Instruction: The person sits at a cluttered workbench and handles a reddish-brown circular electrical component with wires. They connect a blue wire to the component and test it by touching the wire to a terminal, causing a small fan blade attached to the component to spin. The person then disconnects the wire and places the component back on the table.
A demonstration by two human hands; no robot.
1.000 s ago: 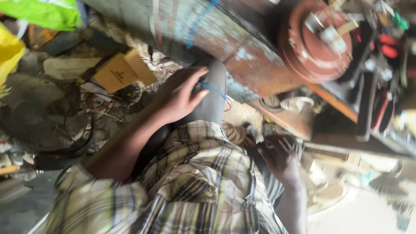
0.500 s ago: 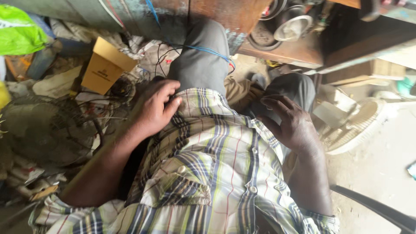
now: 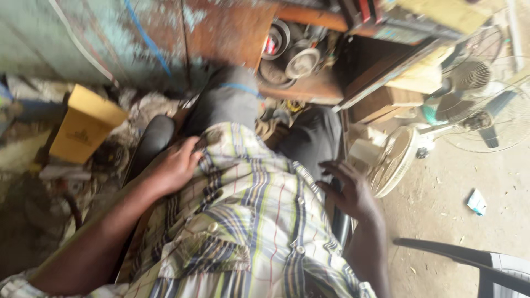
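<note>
The left hand (image 3: 175, 165) rests on the plaid shirt (image 3: 248, 221) beside a dark seat edge (image 3: 149, 144); the right hand (image 3: 348, 190) spreads (fingers apart) near a fan grille (image 3: 393, 160).

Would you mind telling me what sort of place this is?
Probably a small fan or appliance repair workshop: a fan with wire guards stands on the dirt floor, and round metal parts crowd a worn wooden bench.

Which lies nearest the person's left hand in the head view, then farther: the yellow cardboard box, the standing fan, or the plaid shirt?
From the left hand:
1. Plaid shirt, touching the fingers.
2. Yellow cardboard box, off to its outer side on the cluttered floor.
3. Standing fan, far across, beyond the right hand.
</note>
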